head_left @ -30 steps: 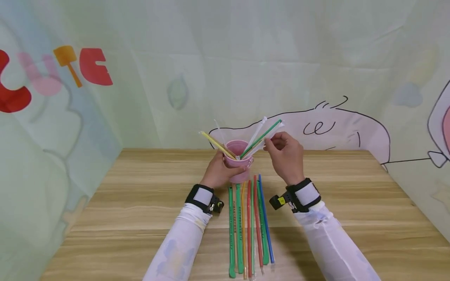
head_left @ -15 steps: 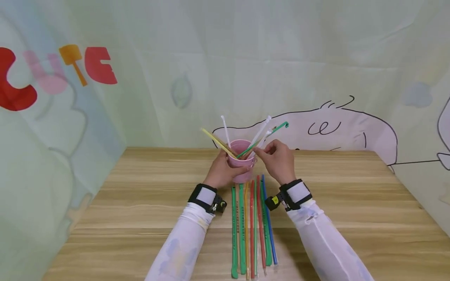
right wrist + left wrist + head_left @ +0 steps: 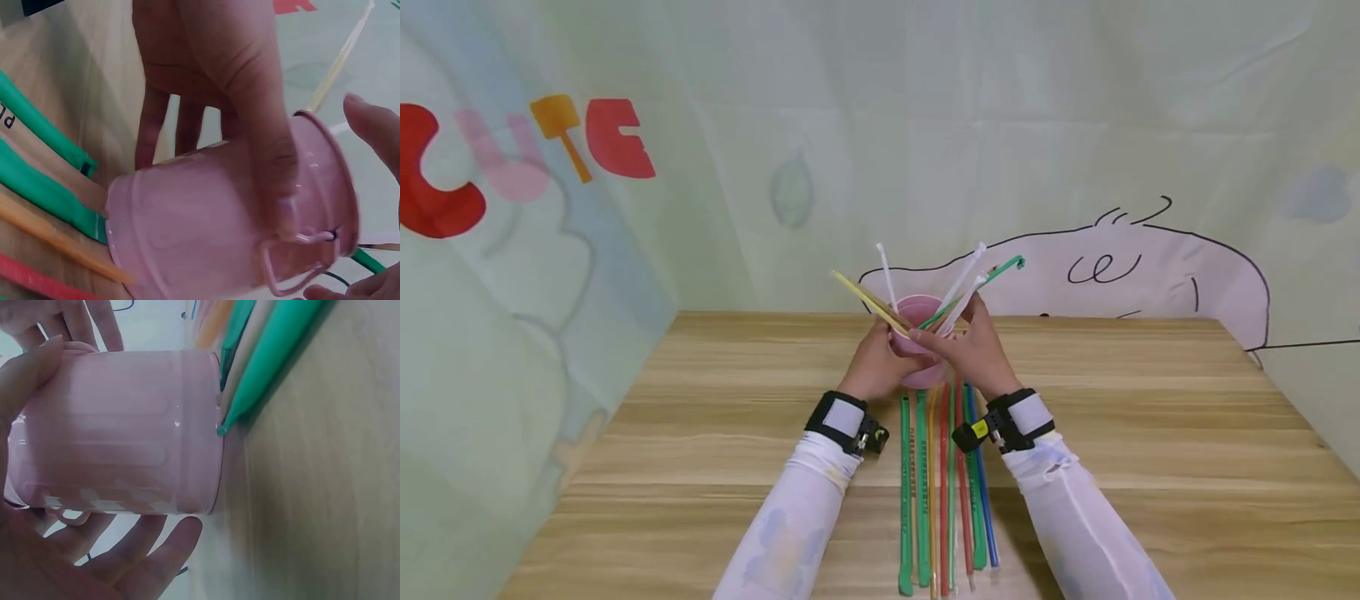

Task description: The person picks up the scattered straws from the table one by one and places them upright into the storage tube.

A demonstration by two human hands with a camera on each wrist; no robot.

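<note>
Right hand (image 3: 973,354) now down beside left hand (image 3: 874,367), fingers grasping ribbed pink cup (image 3: 917,343).

Soft, even, bright light; faint shadows under sleeves on pale wooden tabletop (image 3: 715,433). Head view sharp, slight bowing at edges. Wrist views blurred at close range: glossy pink ribbed plastic cup (image 3: 119,431) shows small glare specks, fingers (image 3: 250,94) out of focus.
</note>
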